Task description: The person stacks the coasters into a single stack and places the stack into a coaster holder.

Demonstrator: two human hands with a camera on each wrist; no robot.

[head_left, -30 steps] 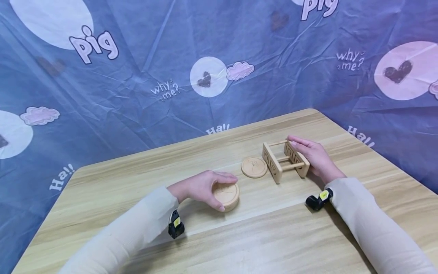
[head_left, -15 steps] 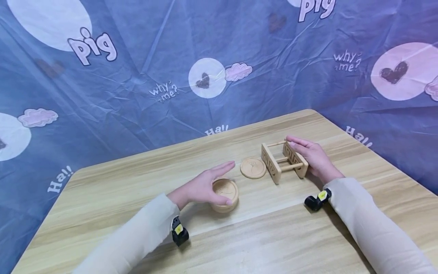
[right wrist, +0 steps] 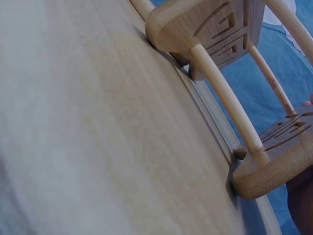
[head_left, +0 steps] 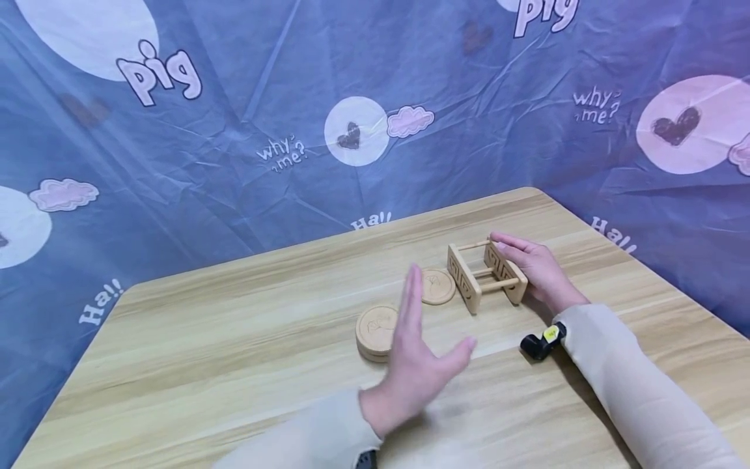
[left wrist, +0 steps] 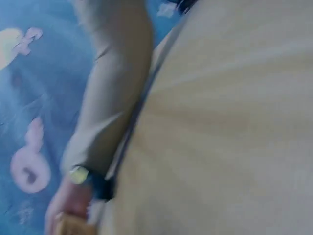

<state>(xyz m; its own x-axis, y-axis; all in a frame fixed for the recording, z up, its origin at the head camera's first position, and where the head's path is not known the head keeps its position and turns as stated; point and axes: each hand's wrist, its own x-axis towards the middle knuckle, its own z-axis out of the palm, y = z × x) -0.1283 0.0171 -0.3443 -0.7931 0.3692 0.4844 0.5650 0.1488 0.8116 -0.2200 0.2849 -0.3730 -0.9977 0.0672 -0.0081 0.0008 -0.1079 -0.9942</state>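
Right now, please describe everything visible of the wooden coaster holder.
The coaster holder looks like pale wood: two panels with angular spiral carvings, joined by round rods. It stands empty on the table. The right hand holds its right panel; a round coaster lies close beside its left.

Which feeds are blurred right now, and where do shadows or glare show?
Head view: mostly clear, left hand slightly blurred, a soft shadow on the table below it. Left wrist: smeared throughout, right sleeve included. Right wrist: wooden rack fairly sharp, table at left soft with a pale sheen.

The left hand point(head_left: 412, 365) has its thumb outspread
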